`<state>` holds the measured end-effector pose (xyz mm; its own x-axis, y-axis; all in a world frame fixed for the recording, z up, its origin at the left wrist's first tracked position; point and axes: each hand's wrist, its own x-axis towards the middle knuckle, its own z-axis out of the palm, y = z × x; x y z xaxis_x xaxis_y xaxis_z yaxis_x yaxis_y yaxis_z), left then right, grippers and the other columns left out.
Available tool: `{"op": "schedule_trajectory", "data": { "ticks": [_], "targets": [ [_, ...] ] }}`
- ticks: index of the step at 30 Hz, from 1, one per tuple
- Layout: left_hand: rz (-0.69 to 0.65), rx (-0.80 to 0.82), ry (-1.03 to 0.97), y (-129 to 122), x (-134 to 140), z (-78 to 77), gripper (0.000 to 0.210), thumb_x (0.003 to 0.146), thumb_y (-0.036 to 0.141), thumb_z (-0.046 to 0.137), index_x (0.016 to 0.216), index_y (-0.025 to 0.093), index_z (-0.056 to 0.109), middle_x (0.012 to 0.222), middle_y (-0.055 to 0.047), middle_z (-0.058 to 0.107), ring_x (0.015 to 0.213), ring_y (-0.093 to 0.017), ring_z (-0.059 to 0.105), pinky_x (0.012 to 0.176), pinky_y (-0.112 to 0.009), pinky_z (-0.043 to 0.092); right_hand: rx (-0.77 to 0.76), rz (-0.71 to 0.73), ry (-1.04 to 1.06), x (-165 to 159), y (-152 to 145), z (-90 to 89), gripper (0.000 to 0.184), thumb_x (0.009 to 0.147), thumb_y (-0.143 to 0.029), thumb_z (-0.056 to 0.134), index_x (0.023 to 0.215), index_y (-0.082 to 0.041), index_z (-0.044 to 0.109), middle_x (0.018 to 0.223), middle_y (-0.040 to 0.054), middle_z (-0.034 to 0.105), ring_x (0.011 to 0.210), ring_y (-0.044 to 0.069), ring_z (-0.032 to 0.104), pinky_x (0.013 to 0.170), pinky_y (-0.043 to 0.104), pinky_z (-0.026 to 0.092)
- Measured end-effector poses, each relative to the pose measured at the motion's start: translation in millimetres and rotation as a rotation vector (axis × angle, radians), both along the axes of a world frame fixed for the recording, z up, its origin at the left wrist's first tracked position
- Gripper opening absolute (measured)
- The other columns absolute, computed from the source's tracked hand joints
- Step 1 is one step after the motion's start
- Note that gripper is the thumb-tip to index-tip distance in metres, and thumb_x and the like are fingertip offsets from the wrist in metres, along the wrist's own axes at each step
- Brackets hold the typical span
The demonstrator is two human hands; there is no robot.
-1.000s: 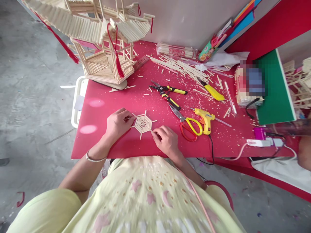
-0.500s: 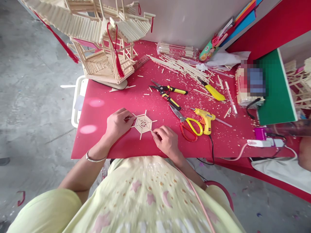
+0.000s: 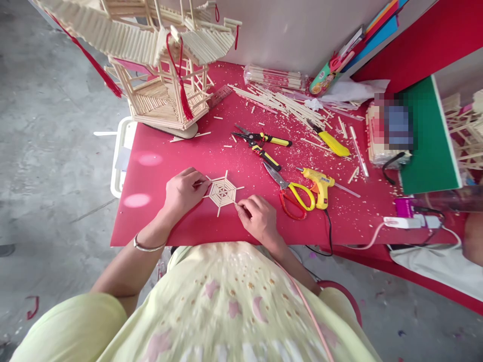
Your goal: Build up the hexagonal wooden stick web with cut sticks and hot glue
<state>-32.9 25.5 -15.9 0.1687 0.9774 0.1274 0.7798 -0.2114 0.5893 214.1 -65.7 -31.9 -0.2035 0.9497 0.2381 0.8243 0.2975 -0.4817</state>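
A hexagonal web-like frame of thin wooden sticks [image 3: 222,192] lies on the red tabletop [image 3: 181,156], its spoke ends sticking out past the outer ring. My left hand [image 3: 185,190] is closed, thumb and fingers pinching a spoke end at the frame's left side. At the lower right, my right hand [image 3: 258,216] pinches another spoke end between thumb and forefinger. Right of the frame rest scissors [image 3: 289,188] with red and yellow handles and a yellow glue gun [image 3: 320,185].
A stick-built pavilion model [image 3: 162,95] with red tassels stands at the back left. Pliers [image 3: 260,143], a yellow utility knife [image 3: 332,143], loose sticks [image 3: 281,103] and crumbs lie behind. A power strip [image 3: 403,222] is at right, near another person's arm [image 3: 473,239].
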Motion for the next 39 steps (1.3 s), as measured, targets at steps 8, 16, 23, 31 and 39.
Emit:
{"op": "schedule_trajectory", "data": {
  "ticks": [8,16,23,31,39],
  "targets": [
    [0.004,-0.016,0.007,0.0,1.5,2.3,0.021,0.090,0.036,0.064,0.078,0.021,0.073,0.085,-0.002,0.072,0.073,-0.014,0.065,0.067,-0.024,0.048,0.000,-0.002,0.004,-0.3,0.3,0.0,0.016,0.104,-0.036,0.059,0.096,-0.025,0.069,0.090,0.0041,0.070,0.087,0.019,0.063,0.078,0.031,0.045],
    [0.001,-0.030,0.019,0.5,1.3,3.0,0.022,0.090,0.036,0.063,0.078,0.021,0.074,0.086,-0.003,0.072,0.075,-0.015,0.065,0.068,-0.024,0.048,-0.009,-0.003,0.009,-0.9,0.6,0.8,0.017,0.104,-0.036,0.059,0.096,-0.025,0.069,0.090,0.0042,0.070,0.087,0.019,0.063,0.078,0.032,0.046],
    [0.004,-0.040,0.025,0.3,1.2,2.4,0.022,0.090,0.037,0.063,0.079,0.022,0.074,0.088,-0.003,0.073,0.076,-0.015,0.066,0.069,-0.024,0.048,-0.013,0.000,0.001,0.0,-0.5,0.4,0.017,0.104,-0.036,0.059,0.097,-0.025,0.069,0.091,0.0044,0.070,0.089,0.019,0.063,0.079,0.032,0.046],
    [0.000,-0.025,0.018,0.4,0.1,1.0,0.019,0.089,0.034,0.064,0.078,0.021,0.074,0.086,-0.002,0.072,0.074,-0.014,0.065,0.068,-0.024,0.048,-0.004,0.000,0.011,-1.0,-0.4,0.3,0.017,0.104,-0.036,0.059,0.096,-0.025,0.069,0.090,0.0043,0.070,0.087,0.019,0.063,0.078,0.032,0.045],
    [0.001,-0.036,0.017,0.3,1.2,3.0,0.019,0.089,0.034,0.064,0.078,0.021,0.073,0.087,-0.003,0.072,0.075,-0.015,0.065,0.068,-0.024,0.048,0.001,0.000,0.005,-0.2,-0.5,-0.8,0.015,0.104,-0.036,0.060,0.097,-0.025,0.069,0.090,0.0041,0.070,0.088,0.019,0.064,0.078,0.033,0.045]
  ]
}}
